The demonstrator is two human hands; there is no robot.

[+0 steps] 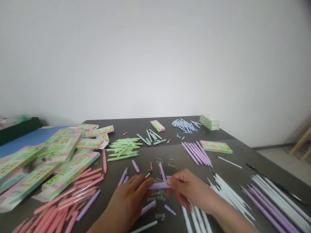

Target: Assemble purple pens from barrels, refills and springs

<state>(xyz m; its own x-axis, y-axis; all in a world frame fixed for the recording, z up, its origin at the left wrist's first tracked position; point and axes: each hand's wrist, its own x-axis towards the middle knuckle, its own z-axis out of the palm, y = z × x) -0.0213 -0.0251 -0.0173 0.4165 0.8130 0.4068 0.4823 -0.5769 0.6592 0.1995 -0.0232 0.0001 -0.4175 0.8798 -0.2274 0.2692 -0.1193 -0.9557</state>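
Observation:
Between my two hands a purple pen barrel (157, 185) lies almost level above the table. My left hand (132, 197) is closed round its left end, and my right hand (187, 187) pinches its right end with thumb and fingertips. Another purple pen barrel (162, 171) lies just behind it. Below and around my hands are small clear plastic pieces (159, 216), tiny metal springs (172, 165) and a purple pen tip part (170, 209). My fingers partly hide these small parts.
Coral pen barrels (52, 216) and a heap of pen boxes (60, 145) lie at left. Green pens (123, 149), blue parts (184, 125) and purple barrels (196, 153) lie further back. White refills (230, 194) and long white and purple rods (279, 200) are at right.

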